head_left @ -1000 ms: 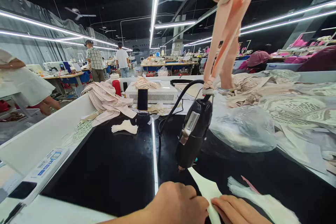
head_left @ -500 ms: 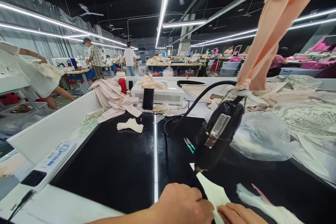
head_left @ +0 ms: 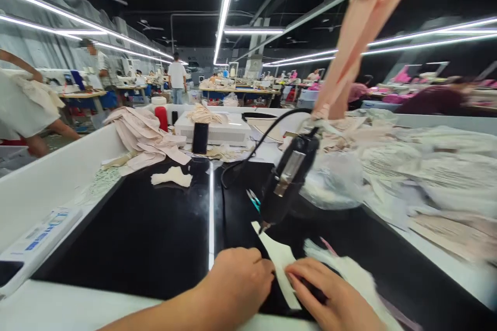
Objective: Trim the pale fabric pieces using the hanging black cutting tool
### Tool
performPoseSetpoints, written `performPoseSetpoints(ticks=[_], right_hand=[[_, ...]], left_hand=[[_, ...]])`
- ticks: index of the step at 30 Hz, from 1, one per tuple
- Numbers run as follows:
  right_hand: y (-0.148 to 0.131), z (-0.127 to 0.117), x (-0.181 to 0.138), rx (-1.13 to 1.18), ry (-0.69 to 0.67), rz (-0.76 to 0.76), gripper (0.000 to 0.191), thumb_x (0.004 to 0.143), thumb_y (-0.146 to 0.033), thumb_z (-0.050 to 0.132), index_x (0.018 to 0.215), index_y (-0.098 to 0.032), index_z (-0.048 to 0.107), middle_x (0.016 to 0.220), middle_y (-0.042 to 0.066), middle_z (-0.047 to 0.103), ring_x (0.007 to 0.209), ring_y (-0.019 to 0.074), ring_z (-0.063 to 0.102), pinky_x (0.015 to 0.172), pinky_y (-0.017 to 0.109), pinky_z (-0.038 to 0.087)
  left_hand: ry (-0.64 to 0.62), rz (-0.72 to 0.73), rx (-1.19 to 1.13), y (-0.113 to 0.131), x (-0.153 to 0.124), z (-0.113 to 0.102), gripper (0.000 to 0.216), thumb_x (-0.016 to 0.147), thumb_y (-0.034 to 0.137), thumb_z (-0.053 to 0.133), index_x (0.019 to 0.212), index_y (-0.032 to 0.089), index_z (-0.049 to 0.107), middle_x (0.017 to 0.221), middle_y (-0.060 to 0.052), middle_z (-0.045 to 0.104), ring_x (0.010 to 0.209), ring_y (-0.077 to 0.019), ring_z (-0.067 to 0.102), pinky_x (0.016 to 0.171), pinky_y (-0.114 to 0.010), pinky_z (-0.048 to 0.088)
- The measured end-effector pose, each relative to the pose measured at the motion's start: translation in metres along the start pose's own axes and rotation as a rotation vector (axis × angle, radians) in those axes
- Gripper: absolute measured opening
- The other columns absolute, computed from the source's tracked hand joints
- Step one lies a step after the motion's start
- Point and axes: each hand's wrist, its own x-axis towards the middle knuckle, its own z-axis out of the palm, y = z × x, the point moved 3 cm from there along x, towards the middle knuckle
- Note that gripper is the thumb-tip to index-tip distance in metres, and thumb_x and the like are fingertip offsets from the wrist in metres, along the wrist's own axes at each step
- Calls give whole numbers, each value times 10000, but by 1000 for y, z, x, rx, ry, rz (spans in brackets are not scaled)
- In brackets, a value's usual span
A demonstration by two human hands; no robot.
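My left hand (head_left: 238,282) rests on the black table top (head_left: 147,232) at the near edge, fingers curled and closed, touching the left side of a narrow white fabric piece (head_left: 280,258). My right hand (head_left: 330,297) lies beside it with fingers pressed down on the strip's right side. A black hand-held electric tool (head_left: 288,178) hangs tilted from peach fabric straps (head_left: 351,36) just above the strip's far end, its tip close to the fabric. Teal-handled snips (head_left: 253,199) lie behind the tool.
White lace pieces (head_left: 427,165) and a clear plastic bag (head_left: 330,181) are piled on the right. A white machine box (head_left: 213,132), a black phone-like block (head_left: 200,138), a red cup (head_left: 161,118) and beige fabric (head_left: 143,137) sit at the far end. Other workers stand at tables behind.
The view has swung and dipped, so both hands show more fully. The hanging tool has swung back left over the strip's far end. My hands keep hold of the white strip.
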Motion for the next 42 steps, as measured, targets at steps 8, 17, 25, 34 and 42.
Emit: performPoseSetpoints(ticks=[8, 17, 25, 34, 42], right_hand=[[-39, -13, 4, 164, 1, 261, 236, 873, -188, 533, 739, -215, 725, 748, 28, 661, 704, 177, 627, 622, 270, 440], [-44, -15, 2, 230, 21, 297, 242, 848, -138, 538, 733, -220, 734, 725, 10, 639, 674, 161, 600, 597, 265, 403], [-44, -14, 1, 275, 38, 327, 225, 850, -173, 541, 717, -215, 718, 732, 9, 632, 673, 162, 593, 601, 273, 396], [-38, -21, 10, 376, 133, 366, 194, 850, -279, 534, 725, -206, 663, 722, 9, 647, 682, 171, 589, 618, 281, 439], [-27, -38, 42, 564, 171, 410, 314, 873, -472, 541, 855, -176, 644, 551, -4, 656, 388, 110, 485, 428, 241, 406]], left_hand=[[-81, -148, -175, -6, -11, -9, 211, 982, 146, 487, 1037, 191, 686, 777, -17, 663, 666, -189, 665, 583, -274, 494], [-144, -180, -257, -8, -15, -11, 236, 1007, 166, 448, 1041, 235, 671, 854, -5, 680, 745, -186, 694, 627, -273, 498], [-185, -156, -208, -6, -14, -13, 227, 983, 133, 477, 1008, 257, 665, 787, 12, 629, 669, -170, 642, 539, -264, 400], [-154, -98, -133, -4, -12, -8, 218, 961, 118, 491, 827, 215, 632, 760, -2, 597, 627, -177, 602, 524, -282, 390], [-62, -7, -95, 1, -6, -8, 154, 952, 108, 545, 869, 195, 641, 892, -17, 669, 697, -161, 621, 598, -269, 470]])
